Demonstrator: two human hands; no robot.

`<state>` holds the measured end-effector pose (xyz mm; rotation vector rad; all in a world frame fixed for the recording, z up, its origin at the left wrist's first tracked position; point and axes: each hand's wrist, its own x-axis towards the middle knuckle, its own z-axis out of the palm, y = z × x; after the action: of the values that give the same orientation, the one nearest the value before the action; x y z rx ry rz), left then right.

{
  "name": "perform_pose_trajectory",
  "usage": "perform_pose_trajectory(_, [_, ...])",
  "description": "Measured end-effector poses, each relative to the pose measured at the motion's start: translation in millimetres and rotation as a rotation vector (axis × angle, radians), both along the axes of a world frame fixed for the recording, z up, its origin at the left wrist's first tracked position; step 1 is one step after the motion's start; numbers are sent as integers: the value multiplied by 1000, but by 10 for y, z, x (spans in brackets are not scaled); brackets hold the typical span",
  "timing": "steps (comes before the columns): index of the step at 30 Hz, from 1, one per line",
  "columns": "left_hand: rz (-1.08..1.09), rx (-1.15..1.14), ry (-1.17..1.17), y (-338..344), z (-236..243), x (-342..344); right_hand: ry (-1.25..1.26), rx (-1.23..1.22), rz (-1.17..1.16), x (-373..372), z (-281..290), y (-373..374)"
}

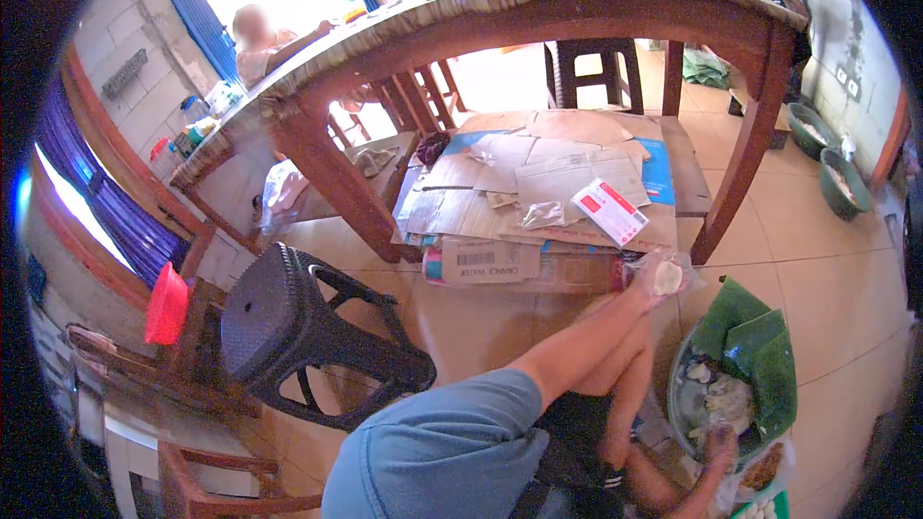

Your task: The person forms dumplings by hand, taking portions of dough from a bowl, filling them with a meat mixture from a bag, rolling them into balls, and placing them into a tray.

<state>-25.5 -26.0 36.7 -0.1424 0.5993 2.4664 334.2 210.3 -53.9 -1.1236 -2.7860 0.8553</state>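
My left hand (661, 284), in clear plastic, holds a pale round flat piece (667, 276) just before the cardboard stack. At the lower right, my right hand (714, 452) is low at the near end of an oval basin (686, 356), its fingers bent at a pale, soft-looking mass (729, 399); what they grip is unclear. Folded green leaves (755, 346) lie over the basin's right side. Beside it are a brown item (764, 469) on plastic and a green tray (774, 511) with small white pieces.
Wooden table (529, 14) ahead; cardboard stack (519, 178) beneath it. Black stool (279, 327) at left, near a red plastic container (165, 303) and wooden chair (221, 481). Basins (841, 187) line the right wall. Another person (274, 53) is at the table's far left.
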Motion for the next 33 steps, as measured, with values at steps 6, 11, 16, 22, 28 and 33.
perform_pose_trajectory(6, [-62,8,112,-86,-51,-33,-13,53,69,-73,427,-266])
perform_pose_trajectory(11, [-106,80,63,203,87,-13,43,144,5,47,-88,168])
perform_pose_trajectory(16, [-113,91,72,-184,-340,-167,5,111,77,-86,20,-237])
perform_pose_trajectory(22, [-200,192,110,110,-104,-68,-6,89,25,14,56,24])
perform_pose_trajectory(28, [-133,67,73,-103,-188,-107,51,120,114,-65,163,-215])
perform_pose_trajectory(33, [-111,-55,18,-88,77,18,21,72,76,-46,143,-133])
